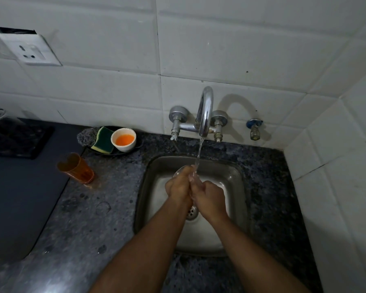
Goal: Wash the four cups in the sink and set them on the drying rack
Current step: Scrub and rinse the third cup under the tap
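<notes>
Two hands over the sink (237, 180) — left hand (179, 188) and right hand (209, 197) — both clenched in a grip on a clear cup (181, 170) under the tap (205, 111) stream. Risk: wet glass slipping into the basin. Left, on the table (106, 208): orange cup (75, 168), apart. Farther: sponge (104, 140), white bowl (124, 139). Drying rack not in view.

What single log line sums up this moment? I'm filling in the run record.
stage: rinsing | hands: left and right together on clear cup under tap stream | orange cup: upright on counter
</notes>
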Demonstrator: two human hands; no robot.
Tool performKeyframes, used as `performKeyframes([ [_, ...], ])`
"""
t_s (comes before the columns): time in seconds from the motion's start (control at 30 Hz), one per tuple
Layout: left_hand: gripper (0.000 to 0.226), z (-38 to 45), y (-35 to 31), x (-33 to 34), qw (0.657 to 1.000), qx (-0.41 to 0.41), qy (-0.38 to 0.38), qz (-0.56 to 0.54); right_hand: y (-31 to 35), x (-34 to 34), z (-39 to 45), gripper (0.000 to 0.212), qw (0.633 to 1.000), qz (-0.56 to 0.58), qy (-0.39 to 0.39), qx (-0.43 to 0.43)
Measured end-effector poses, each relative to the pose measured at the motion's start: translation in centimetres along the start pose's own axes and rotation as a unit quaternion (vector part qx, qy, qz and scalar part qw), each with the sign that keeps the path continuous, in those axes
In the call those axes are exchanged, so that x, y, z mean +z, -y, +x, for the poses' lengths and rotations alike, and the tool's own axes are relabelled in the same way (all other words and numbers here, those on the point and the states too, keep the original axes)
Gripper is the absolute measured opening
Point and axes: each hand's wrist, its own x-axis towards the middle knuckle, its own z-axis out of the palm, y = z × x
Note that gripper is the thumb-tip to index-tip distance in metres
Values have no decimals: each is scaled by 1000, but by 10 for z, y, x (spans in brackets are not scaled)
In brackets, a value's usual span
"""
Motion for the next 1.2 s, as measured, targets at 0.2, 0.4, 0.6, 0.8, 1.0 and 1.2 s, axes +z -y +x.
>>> performKeyframes([
  [0.2, 76, 21, 0, -14, 995, -55, 79, -12, 5, -12, 4, 62, 936, 248, 154, 195],
  [0.4, 26, 5, -4, -1, 1000, 5, 21, 2, 4, 2, 0, 62, 999, 35, 15, 33],
  [0.6, 82, 20, -8, -17, 992, -53, 114, 31, 20, -27, -5, 58, 910, 290, 218, 200],
  [0.8, 55, 12, -2, -7, 999, -14, 14, 34, 16, -9, -9, 68, 997, 28, 42, 56],
  [1.0, 114, 35, -6, -15, 992, -67, 89, 58, 27, -32, -10, 51, 891, 324, 236, 211],
  [1.2, 89, 31, -31, -16, 984, -123, 111, 65, 26, -22, -1, 45, 863, 415, 236, 166],
])
